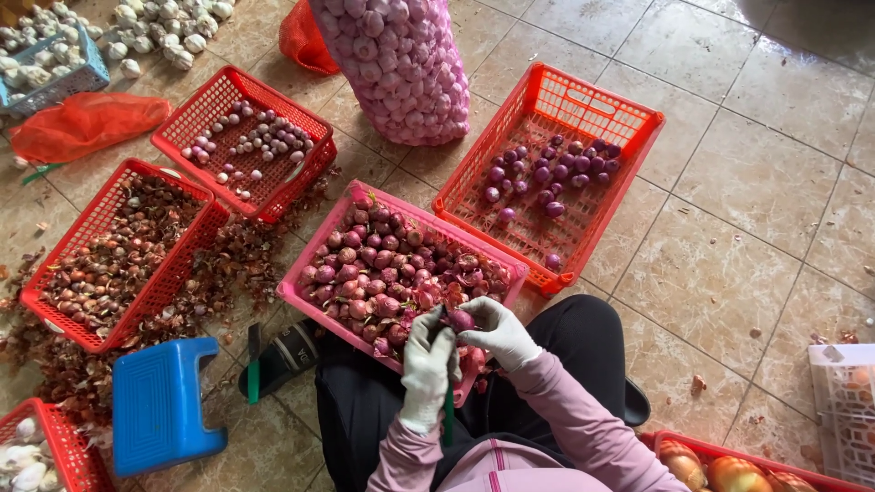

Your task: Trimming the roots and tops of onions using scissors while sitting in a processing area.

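Tiled floor, beige, wet-looking in places; widest open room lies to the person's right, bare tiles with a few stray skins.

Big mesh sack of pale pink bulbs stands upright at top centre, just behind the baskets.

Large orange-red basket, tilted, holds a small cluster of peeled purple shallots at its upper middle; most of its bottom is bare.

Pink basket sits against the person's knees, heaped with unpeeled shallots. Its near rim lies under the hands.

Two red baskets to the left: one with a few small peeled bulbs, one full of dry brown skins. Loose skins litter the floor between them.

Blue plastic stool stands at lower left, apart from the baskets. A dark sandal lies beside it.

Left hand, white-gloved, fingers closed around a green-handled knife, the handle pointing down toward the lap. Right hand, also gloved, fingers curled around a single shallot, held just over the pink basket's near rim, touching the left hand's fingertips.

Handling judgement: the shallot looks light, firm and rounded, its papery skin loose and likely slippery once peeled. A pinch across the belly, ends left free for the blade, seems safest. Room is tight: basket rim below, knees close on both sides.
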